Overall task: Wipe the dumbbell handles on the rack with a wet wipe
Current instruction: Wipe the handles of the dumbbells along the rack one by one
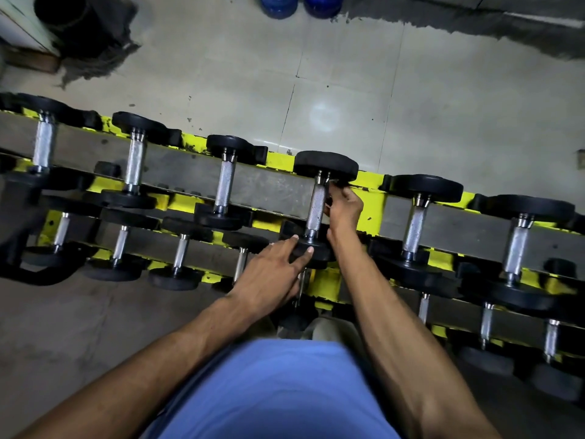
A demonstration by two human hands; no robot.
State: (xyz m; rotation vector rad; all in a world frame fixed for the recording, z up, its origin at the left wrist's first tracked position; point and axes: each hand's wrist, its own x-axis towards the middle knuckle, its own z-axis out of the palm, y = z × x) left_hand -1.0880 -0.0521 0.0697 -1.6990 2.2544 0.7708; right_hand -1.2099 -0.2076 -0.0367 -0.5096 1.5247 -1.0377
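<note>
Here, you look straight down on a yellow and grey rack (278,160) carrying rows of black-headed dumbbells on stepped tiers. The worked dumbbell (326,164) lies on the top tier, fourth from the left in that row, with its knurled metal handle (317,207) running away from you between its two heads.

Your left hand (269,274) reaches in from the lower left. Its grip is spread: the fingers (294,238) are straight and rest on the near head (311,258) of that dumbbell, curled round nothing.

Your right hand (346,210) sits just beside the handle on its right, toward the far end. Its fingers curl in at the collar under the far head. Whether this grip pinches anything, or closes on the handle itself, cannot be told, since the back of the hand hides the fingertips.

A neighbouring dumbbell (226,182) lies to the left on the same tier and another (416,223) to the right, each apart from both hands. Smaller dumbbells (180,251) fill the lower tiers nearer you.

Beyond the rack lies a pale tiled floor (348,90), with two blue bottles (278,6) at the top edge. Your blue shirt (269,391) fills the bottom of the view.
</note>
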